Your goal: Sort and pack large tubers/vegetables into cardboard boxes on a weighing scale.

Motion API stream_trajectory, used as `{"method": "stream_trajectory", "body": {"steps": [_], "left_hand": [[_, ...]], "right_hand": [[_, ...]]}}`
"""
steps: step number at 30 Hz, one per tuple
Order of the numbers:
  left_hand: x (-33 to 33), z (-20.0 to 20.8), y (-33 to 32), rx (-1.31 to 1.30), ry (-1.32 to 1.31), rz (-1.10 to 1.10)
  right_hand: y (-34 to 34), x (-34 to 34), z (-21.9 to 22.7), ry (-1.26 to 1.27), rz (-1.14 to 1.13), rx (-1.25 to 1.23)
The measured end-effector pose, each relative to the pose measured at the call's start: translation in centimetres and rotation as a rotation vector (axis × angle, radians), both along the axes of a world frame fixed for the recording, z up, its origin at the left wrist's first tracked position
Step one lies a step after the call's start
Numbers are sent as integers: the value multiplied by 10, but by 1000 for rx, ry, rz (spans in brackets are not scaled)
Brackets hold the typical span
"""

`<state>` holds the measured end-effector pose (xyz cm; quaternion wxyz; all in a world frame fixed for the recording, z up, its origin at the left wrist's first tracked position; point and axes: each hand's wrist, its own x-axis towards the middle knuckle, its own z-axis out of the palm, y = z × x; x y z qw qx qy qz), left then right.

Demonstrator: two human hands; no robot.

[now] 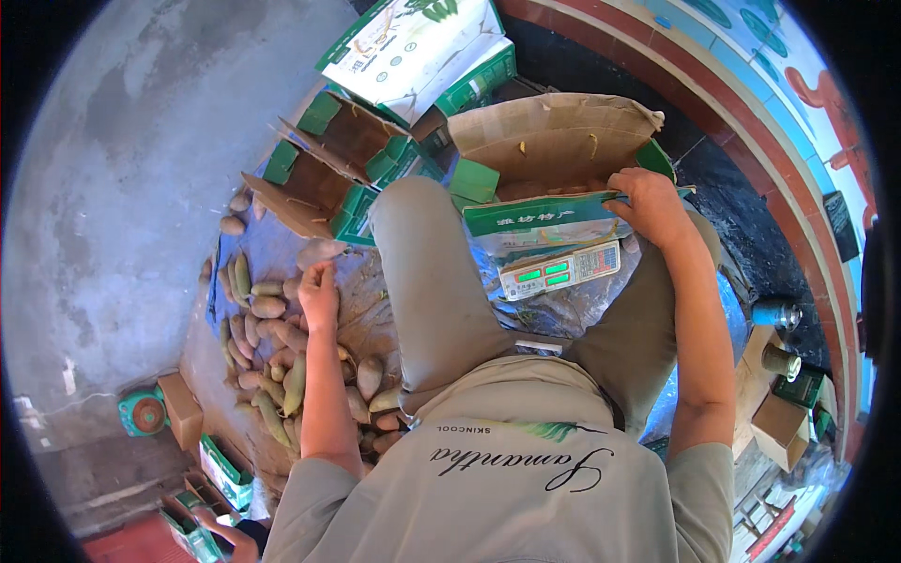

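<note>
My left hand [319, 293] is out to the left over a heap of long roots [272, 328], which look like radishes, some green and some brownish pink. Its fingers are closed at the near end of a pinkish radish [320, 251] with a thin tail. Between my knees, an open green and white carton [549, 221] stands with its brown flap raised. My right hand [648, 202] grips the top edge of the carton's near wall at its right end. Brownish things lie inside the carton, partly hidden. A digital scale [560, 271] with lit green displays shows just below it.
Open, empty-looking cartons [310, 178] stand beyond my left knee, with a white and green carton [408, 56] behind. Blue sheeting [361, 272] lies underneath. A curved tiled edge [741, 113] runs along the right. At lower left, another person's arm [225, 535] reaches to a carton.
</note>
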<state>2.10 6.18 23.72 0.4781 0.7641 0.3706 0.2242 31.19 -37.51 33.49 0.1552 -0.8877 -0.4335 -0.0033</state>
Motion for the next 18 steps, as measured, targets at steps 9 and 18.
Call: {"method": "stream_trajectory", "body": {"steps": [9, 18], "left_hand": [[-107, -129, -2, 325, 637, -129], [-175, -160, -32, -16, 1090, -267]], "right_hand": [[1, -4, 2, 68, -20, -107], [-1, 0, -7, -93, 42, -119]]}}
